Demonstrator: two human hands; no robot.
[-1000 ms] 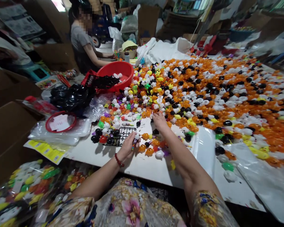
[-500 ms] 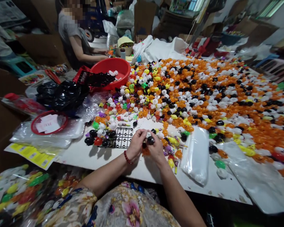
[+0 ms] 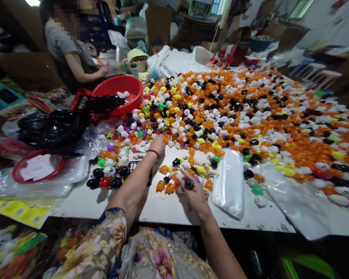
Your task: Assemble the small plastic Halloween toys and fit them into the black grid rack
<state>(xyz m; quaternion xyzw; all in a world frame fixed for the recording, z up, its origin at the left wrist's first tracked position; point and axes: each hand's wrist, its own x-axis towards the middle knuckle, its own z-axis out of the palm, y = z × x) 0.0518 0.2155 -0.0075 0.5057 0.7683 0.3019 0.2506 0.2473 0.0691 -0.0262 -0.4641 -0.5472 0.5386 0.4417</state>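
My left hand, with a red bead bracelet at the wrist, reaches to the near edge of a wide heap of small plastic toy heads in orange, white, black and yellow. Its fingertips are hidden among the pieces. My right hand is low over the table, closed around a small black plastic piece with a round end. Beside it lie several orange pumpkin heads. Under my left forearm a black grid tray is partly hidden, with black, red, white and green pieces at its left.
A red basin with black racks stands at the far left. Nearer are a red basket holding paper and clear plastic bags. A stack of clear bags lies right of my right hand. Another person sits beyond the basin.
My hands were together over the table. My left hand has moved forward to the heap, while my right stays near with the black piece. Orange heads now lie beside it. The view has shifted right.
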